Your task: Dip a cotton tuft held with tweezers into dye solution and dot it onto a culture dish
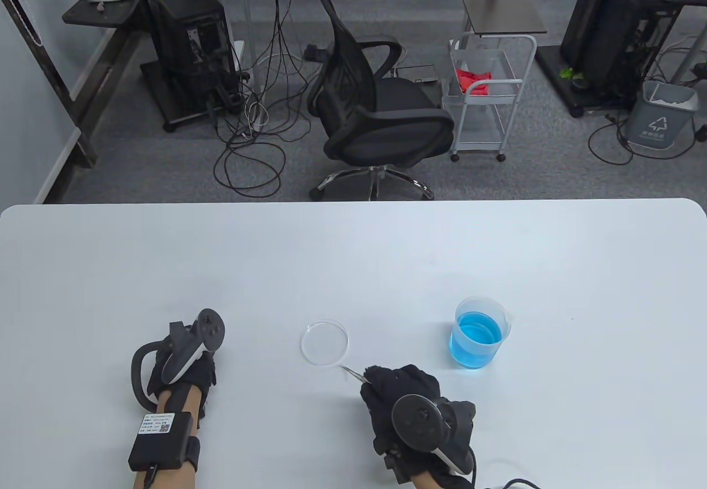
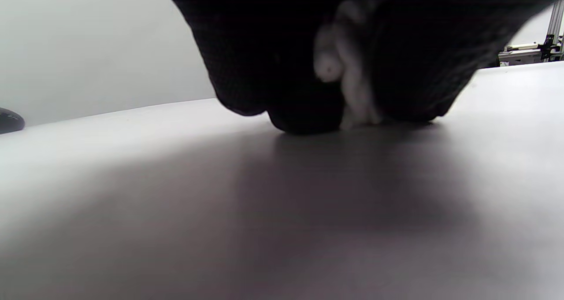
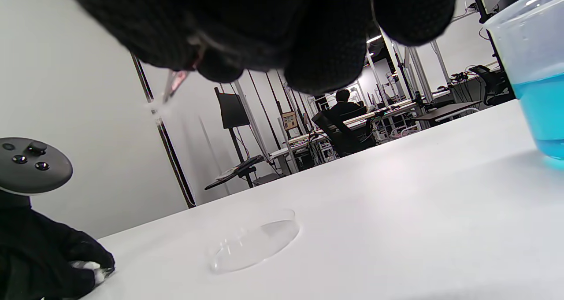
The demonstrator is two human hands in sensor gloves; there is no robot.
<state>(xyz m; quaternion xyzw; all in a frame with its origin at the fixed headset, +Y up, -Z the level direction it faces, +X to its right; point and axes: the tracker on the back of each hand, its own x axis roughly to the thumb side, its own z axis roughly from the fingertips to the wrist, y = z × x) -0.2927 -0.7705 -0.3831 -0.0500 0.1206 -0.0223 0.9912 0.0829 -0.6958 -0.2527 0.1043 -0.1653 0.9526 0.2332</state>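
Pinching the tweezers [image 1: 353, 372] just beside the empty culture dish [image 1: 325, 342], the right hand [image 1: 400, 398] showed no tuft I could make out at their tips; the cotton [image 2: 348, 71] sat curled inside the left hand [image 1: 185, 370], resting on the table [image 1: 353, 257]. Dipping into the dye beaker [image 1: 478, 333] bare would risk wetting only steel.

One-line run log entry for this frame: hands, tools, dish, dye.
left hand: holds cotton, resting on table | right hand: grips tweezers, tips empty | culture dish: clean | dye beaker: untouched
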